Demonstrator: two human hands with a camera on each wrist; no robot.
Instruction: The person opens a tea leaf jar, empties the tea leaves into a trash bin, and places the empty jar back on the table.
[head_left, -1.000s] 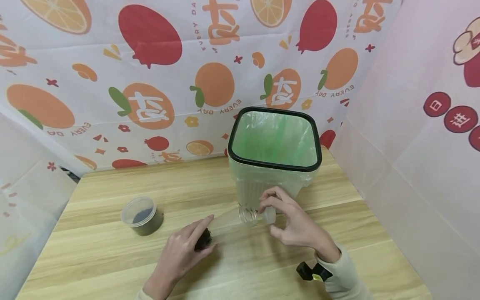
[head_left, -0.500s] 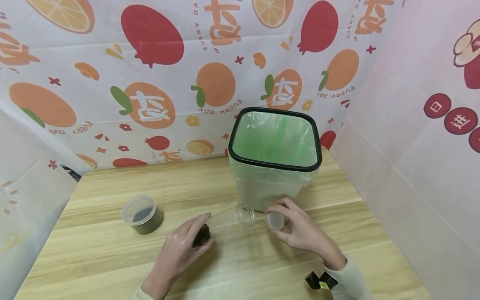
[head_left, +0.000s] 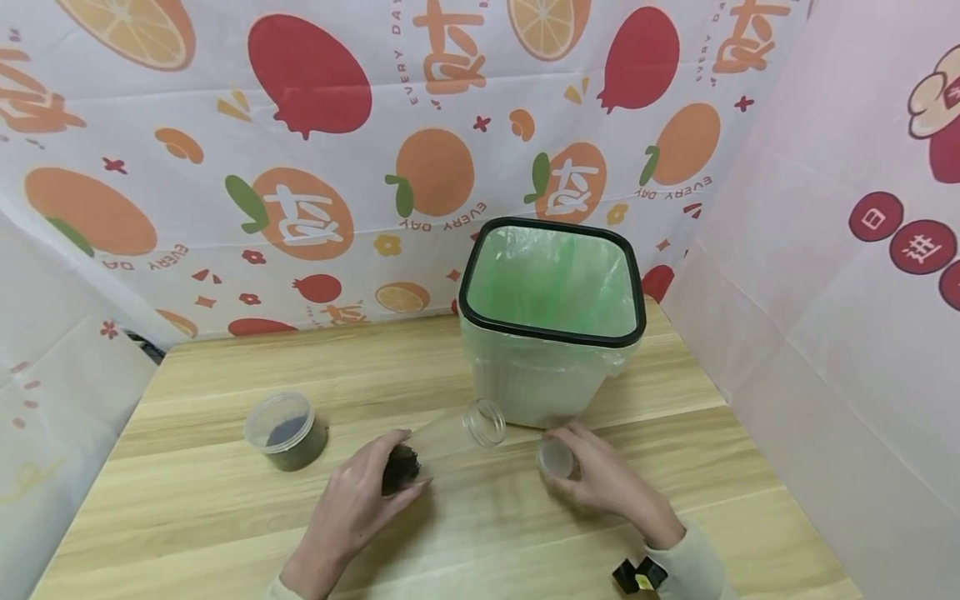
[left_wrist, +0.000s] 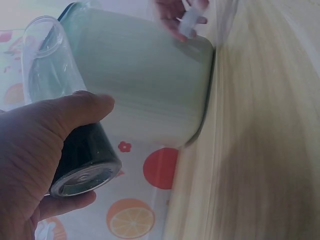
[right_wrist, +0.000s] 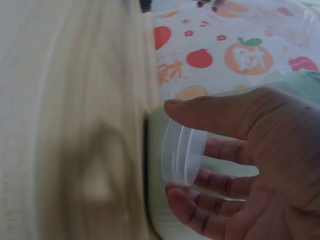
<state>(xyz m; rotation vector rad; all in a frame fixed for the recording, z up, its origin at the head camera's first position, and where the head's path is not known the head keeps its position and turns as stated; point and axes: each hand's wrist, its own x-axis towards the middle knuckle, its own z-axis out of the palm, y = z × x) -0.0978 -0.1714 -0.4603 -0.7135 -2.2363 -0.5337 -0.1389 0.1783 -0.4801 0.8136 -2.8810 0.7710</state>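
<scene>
My left hand (head_left: pixel 352 508) grips a clear bottle (head_left: pixel 450 437) near its base, where dark material fills the bottom. The bottle tilts, its uncovered mouth toward the trash bin; the left wrist view shows the clear bottle (left_wrist: pixel 47 65) with the dark filling (left_wrist: pixel 85 150) between thumb and fingers. To the right, my right hand (head_left: pixel 603 479) pinches a translucent round lid (head_left: pixel 557 458) by its edge, low over the table. In the right wrist view the lid (right_wrist: pixel 182 155) sits between thumb and fingertips, apart from the bottle.
A trash bin (head_left: pixel 525 383) with a black rim and a green-tinted liner stands behind the hands. At left, a clear tub (head_left: pixel 288 433) holding dark material rests on the wooden table (head_left: pixel 360 367). Fruit-printed cloth hangs behind.
My right hand has lowered the lid and moved it slightly right, away from the bottle. The bottle mouth has shifted a little up and left in my left hand.
</scene>
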